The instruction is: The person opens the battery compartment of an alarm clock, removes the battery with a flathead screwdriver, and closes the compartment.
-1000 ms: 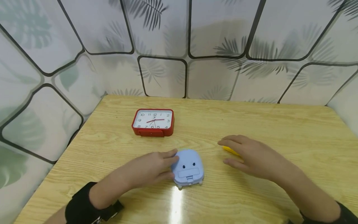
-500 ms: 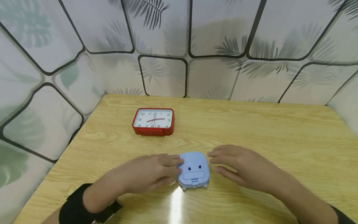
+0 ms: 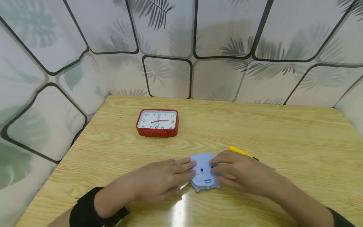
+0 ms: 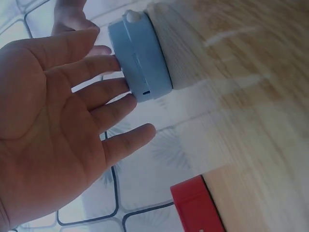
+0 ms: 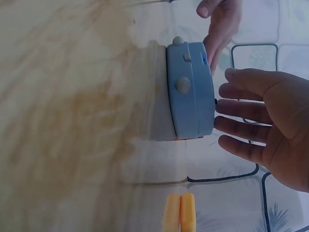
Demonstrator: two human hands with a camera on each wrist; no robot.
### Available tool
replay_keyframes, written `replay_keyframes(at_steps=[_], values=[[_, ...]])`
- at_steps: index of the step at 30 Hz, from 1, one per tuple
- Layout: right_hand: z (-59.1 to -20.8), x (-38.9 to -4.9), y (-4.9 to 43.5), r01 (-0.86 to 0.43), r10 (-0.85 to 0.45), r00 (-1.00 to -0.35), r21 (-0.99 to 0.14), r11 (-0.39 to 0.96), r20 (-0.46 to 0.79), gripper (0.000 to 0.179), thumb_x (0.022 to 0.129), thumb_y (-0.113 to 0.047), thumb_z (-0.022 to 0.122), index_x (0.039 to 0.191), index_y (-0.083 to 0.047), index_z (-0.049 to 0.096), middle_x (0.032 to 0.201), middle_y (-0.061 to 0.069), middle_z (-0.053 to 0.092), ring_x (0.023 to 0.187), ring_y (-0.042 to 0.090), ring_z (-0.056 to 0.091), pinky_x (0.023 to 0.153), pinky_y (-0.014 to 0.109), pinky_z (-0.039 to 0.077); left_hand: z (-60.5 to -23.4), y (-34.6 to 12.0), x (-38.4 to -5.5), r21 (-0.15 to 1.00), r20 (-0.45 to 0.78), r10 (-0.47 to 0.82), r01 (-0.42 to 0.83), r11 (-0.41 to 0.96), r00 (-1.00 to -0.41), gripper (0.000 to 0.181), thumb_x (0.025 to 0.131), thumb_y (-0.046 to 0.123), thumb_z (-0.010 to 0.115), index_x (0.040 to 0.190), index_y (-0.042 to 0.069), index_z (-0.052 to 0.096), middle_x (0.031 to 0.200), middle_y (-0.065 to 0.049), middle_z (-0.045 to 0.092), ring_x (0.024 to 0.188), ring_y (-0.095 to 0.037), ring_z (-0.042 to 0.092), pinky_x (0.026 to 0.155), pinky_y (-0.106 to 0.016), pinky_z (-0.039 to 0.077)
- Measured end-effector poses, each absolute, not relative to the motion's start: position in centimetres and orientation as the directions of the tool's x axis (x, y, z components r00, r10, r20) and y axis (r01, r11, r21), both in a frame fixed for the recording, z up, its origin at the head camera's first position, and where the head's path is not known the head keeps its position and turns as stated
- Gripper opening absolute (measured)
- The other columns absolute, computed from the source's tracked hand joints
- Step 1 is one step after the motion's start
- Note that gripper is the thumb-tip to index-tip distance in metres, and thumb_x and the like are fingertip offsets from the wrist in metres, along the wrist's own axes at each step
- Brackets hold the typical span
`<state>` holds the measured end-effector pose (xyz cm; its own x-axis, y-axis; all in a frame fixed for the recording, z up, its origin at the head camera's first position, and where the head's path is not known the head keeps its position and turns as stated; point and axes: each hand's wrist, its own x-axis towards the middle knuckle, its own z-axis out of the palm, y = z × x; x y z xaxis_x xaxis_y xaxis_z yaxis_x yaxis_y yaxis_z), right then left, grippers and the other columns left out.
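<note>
A light-blue rounded-square device with two black dots, a battery cover with a latch tab and small white feet lies flat on the table. At its left edge my left hand rests straight fingertips, which also meet its side in the left wrist view. My right hand reaches over its right part, fingers extended and slightly bent. In the right wrist view, those fingertips are right at the device's upper face. Partly hidden behind the right hand lies a screwdriver with a yellow handle and thin metal shaft.
Behind the device, to the left, a red alarm clock lies face up. The wood-grain table ends at a patterned wall covering at the back. A bright light reflection crosses the front of the table.
My right hand has moved left, off the screwdriver and over to the blue device. The device has shifted right, with my left hand following at its edge.
</note>
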<state>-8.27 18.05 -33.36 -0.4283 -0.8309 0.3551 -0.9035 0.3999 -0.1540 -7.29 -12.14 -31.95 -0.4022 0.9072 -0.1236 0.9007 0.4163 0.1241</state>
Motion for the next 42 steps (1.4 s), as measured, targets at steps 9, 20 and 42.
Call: replay_keyframes(at_steps=[9,20,42], values=[[-33.8,-8.3,17.9,-0.881,-0.822,-0.473,-0.149,0.449,0.317,0.020,0.082,-0.027,0.081,0.099,-0.016,0.077,0.116,-0.003,0.067,0.108,0.015,0.062,0.090,0.032,0.056,-31.9,-11.6,-7.2,0.021,-0.137,0.912,0.919,0.394,-0.388,0.067,0.094,0.032,0.059,0.155,0.013,0.038,0.163,-0.009,0.030,0.151,-0.025,0.027,0.117,-0.048,0.035],[-33.4,-7.9,17.6,-0.870,-0.813,-0.488,-0.106,0.481,0.317,0.016,0.077,-0.028,0.085,0.085,-0.020,0.074,0.102,-0.005,0.066,0.094,0.009,0.061,0.078,0.022,0.055,-31.9,-11.3,-6.2,0.080,-0.185,0.911,0.919,0.387,-0.368,0.073,0.096,0.034,0.056,0.160,0.015,0.025,0.168,-0.006,0.014,0.155,-0.021,0.015,0.116,-0.048,0.037],[-33.6,-7.2,16.6,-0.871,-0.797,-0.482,-0.099,0.481,0.363,0.015,0.073,-0.024,0.088,0.078,-0.014,0.077,0.093,-0.006,0.068,0.088,0.008,0.061,0.076,0.022,0.055,-33.0,-11.4,-7.9,0.251,-0.197,0.923,0.893,0.374,-0.331,0.081,0.094,0.032,0.060,0.162,0.019,0.017,0.169,0.001,0.006,0.155,-0.015,0.008,0.118,-0.049,0.032]])
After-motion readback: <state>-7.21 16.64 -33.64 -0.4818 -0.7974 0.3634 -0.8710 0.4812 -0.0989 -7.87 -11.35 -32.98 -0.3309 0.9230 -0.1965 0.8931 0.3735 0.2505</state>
